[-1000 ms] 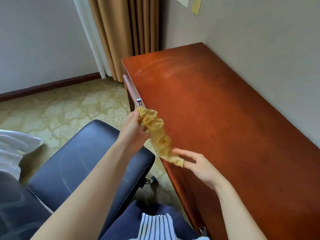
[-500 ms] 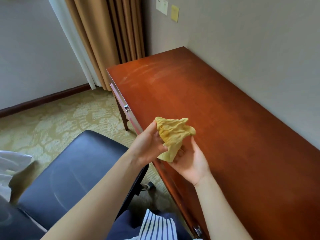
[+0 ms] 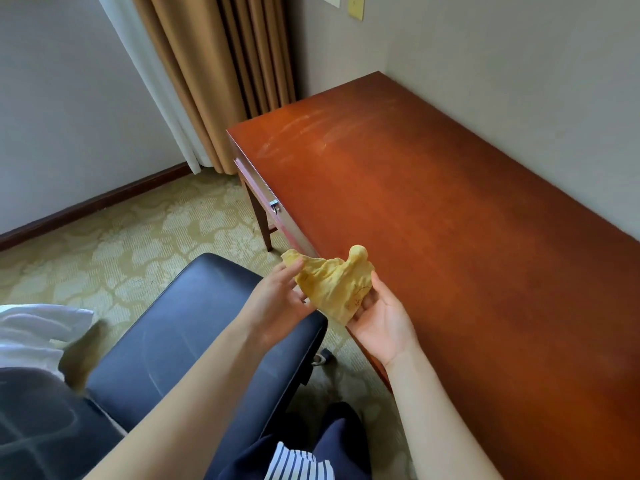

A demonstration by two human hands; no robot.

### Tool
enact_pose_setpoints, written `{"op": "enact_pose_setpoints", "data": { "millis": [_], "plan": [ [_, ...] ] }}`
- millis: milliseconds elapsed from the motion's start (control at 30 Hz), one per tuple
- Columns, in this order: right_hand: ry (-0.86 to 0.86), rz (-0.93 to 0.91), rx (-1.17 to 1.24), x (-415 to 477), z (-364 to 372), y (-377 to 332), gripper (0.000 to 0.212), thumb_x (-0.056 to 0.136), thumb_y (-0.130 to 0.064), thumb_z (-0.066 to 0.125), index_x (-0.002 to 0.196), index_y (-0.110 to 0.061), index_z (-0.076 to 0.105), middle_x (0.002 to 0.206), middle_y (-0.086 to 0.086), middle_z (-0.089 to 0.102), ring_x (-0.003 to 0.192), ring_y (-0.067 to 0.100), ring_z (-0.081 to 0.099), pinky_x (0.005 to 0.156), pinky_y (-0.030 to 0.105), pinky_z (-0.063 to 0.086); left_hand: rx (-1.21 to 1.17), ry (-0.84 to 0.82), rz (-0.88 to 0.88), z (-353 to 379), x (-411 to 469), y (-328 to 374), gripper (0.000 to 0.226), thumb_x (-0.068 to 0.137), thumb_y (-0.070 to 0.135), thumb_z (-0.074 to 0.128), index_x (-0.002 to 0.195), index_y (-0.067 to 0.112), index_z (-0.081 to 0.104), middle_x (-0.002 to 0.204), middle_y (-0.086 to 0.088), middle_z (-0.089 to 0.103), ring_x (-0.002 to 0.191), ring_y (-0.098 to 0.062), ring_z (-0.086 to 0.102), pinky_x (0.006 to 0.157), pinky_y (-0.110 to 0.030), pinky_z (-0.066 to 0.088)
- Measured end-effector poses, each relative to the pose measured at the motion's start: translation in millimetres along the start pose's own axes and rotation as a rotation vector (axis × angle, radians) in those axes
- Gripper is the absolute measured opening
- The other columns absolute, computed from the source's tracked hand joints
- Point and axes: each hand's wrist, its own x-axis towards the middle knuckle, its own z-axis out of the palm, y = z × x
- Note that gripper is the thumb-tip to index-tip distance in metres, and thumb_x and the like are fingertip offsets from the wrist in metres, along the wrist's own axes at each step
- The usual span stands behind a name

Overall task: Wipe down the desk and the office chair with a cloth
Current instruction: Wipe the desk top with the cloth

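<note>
A crumpled yellow cloth (image 3: pixel 334 287) is held between both hands above the front edge of the reddish-brown wooden desk (image 3: pixel 450 209). My left hand (image 3: pixel 277 299) pinches the cloth's left corner with fingertips. My right hand (image 3: pixel 384 322) lies palm up under the cloth's right side, fingers curled around it. The dark blue padded seat of the office chair (image 3: pixel 180 334) stands just left of the desk, beneath my left forearm. Pale smear marks show on the desk's far end.
The desk runs along a grey wall on the right; a drawer with a metal knob (image 3: pixel 274 205) faces the chair. Tan curtains (image 3: pixel 221 74) hang at the far corner. Patterned carpet (image 3: pixel 114 251) covers the floor. White bedding (image 3: pixel 31 327) lies at the left edge.
The cloth, stretched long between my hands a second ago, was bunched together and is now spread a little wider between them. The view has shifted, showing more of the chair.
</note>
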Motion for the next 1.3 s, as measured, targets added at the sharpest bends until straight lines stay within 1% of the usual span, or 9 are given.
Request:
{"op": "enact_pose_setpoints", "data": {
  "millis": [267, 367, 567, 667, 733, 867, 1033, 1167, 1300],
  "plan": [
    [0.006, -0.053, 0.057, 8.3, 7.1, 30.5, 0.026, 0.090, -0.027, 0.056, 0.107, -0.012, 0.068, 0.112, 0.010, 0.069, 0.106, 0.024, 0.063, 0.097, 0.043, 0.046, 0.112, 0.062, -0.023, -37.2, -11.4, 16.8, 0.028, 0.097, 0.013, 0.051, 0.124, 0.006, 0.053, 0.105, -0.009, 0.067, 0.099, -0.027, 0.066, 0.075, -0.038, 0.059],
    [0.013, -0.058, 0.028, 12.2, 12.3, 36.8, 0.034, 0.084, -0.028, 0.058, 0.113, -0.011, 0.063, 0.111, 0.009, 0.069, 0.104, 0.022, 0.064, 0.091, 0.040, 0.049, 0.119, 0.074, -0.034, -47.7, -11.4, 21.2, 0.025, 0.097, 0.013, 0.050, 0.122, 0.007, 0.054, 0.107, -0.009, 0.067, 0.094, -0.023, 0.069, 0.072, -0.034, 0.058],
    [-0.048, -0.066, 0.081, 7.2, 19.5, 46.7, 0.041, 0.087, -0.032, 0.057, 0.120, -0.008, 0.058, 0.117, 0.012, 0.066, 0.105, 0.025, 0.065, 0.088, 0.041, 0.050, 0.118, 0.137, -0.066, -61.3, -2.0, 18.3, 0.018, 0.095, 0.010, 0.052, 0.112, 0.009, 0.058, 0.111, -0.008, 0.066, 0.091, -0.018, 0.068, 0.088, -0.031, 0.051],
    [-0.153, -0.076, 0.103, -6.8, 11.1, 46.5, 0.047, 0.091, -0.038, 0.052, 0.128, -0.008, 0.058, 0.131, 0.017, 0.056, 0.118, 0.031, 0.056, 0.094, 0.045, 0.049, 0.154, 0.086, -0.166, -57.4, -1.4, 3.4, 0.010, 0.092, 0.015, 0.058, 0.101, 0.015, 0.060, 0.099, -0.004, 0.070, 0.082, -0.016, 0.068, 0.082, -0.031, 0.052],
    [-0.202, -0.117, 0.050, -15.2, 6.6, 40.2, 0.049, 0.091, -0.043, 0.051, 0.128, -0.010, 0.059, 0.136, 0.019, 0.051, 0.125, 0.034, 0.049, 0.100, 0.047, 0.044, 0.187, 0.023, -0.230, -47.2, 2.8, -3.6, 0.025, 0.088, 0.021, 0.062, 0.112, 0.015, 0.060, 0.097, -0.003, 0.068, 0.079, -0.015, 0.066, 0.080, -0.032, 0.051],
    [-0.260, -0.180, 0.025, -32.6, -0.9, 15.2, 0.070, 0.067, -0.046, 0.079, 0.125, -0.011, 0.061, 0.130, 0.019, 0.056, 0.121, 0.036, 0.053, 0.094, 0.050, 0.047, 0.251, -0.222, -0.379, -18.9, 17.4, -12.6, 0.054, 0.077, 0.035, 0.068, 0.127, 0.017, 0.059, 0.105, -0.002, 0.065, 0.089, -0.016, 0.063, 0.084, -0.034, 0.049],
    [-0.171, -0.158, -0.117, -46.0, -13.9, -50.7, 0.076, 0.057, -0.037, 0.089, 0.124, -0.011, 0.062, 0.131, 0.017, 0.056, 0.120, 0.034, 0.054, 0.094, 0.048, 0.048, 0.304, -0.394, -0.400, 30.3, 49.1, -22.1, 0.048, 0.078, 0.037, 0.069, 0.121, 0.014, 0.065, 0.124, -0.007, 0.064, 0.114, -0.023, 0.061, 0.093, -0.040, 0.049],
    [-0.073, -0.209, -0.220, -46.3, -22.1, -97.3, 0.070, 0.067, -0.025, 0.084, 0.131, -0.020, 0.055, 0.129, 0.014, 0.058, 0.118, 0.032, 0.056, 0.086, 0.045, 0.052, 0.341, -0.392, -0.357, 59.6, 78.0, -22.6, 0.054, 0.079, 0.025, 0.071, 0.128, 0.006, 0.056, 0.128, -0.014, 0.060, 0.116, -0.028, 0.059, 0.095, -0.043, 0.050],
    [0.016, -0.299, -0.386, -45.9, -35.4, -117.4, 0.056, 0.080, -0.013, 0.069, 0.129, -0.032, 0.051, 0.124, 0.004, 0.063, 0.113, 0.024, 0.061, 0.087, 0.042, 0.053, 0.359, -0.471, -0.367, 76.3, 96.1, -26.2, 0.046, 0.074, 0.020, 0.075, 0.117, 0.015, 0.059, 0.116, -0.010, 0.065, 0.107, -0.025, 0.064, 0.087, -0.040, 0.054]
  ]
}}
